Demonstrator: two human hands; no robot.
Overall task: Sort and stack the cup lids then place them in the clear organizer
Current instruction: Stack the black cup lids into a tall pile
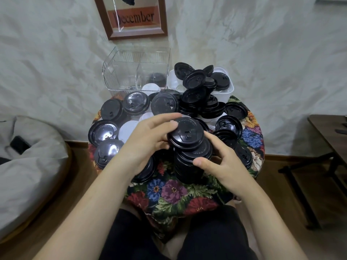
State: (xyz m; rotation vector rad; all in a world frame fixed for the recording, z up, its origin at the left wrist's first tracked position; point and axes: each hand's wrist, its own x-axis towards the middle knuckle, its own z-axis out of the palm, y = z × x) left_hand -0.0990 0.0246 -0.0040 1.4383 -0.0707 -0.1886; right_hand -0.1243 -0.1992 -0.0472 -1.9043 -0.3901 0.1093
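Both hands are working mid-frame. I'm watching the left hand [148,141] pinching the top lid [187,134], the right hand [223,164] gripping the stack [187,166] beneath.

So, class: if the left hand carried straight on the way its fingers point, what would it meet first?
The top black lid of the stack held by the right hand; fingertips of the left hand already touch it. Beyond, probably the heap of black lids, though depth is unclear.

Pale mottled wall [262,53] — framed "December" print [131,15], wooden floor [78,177].
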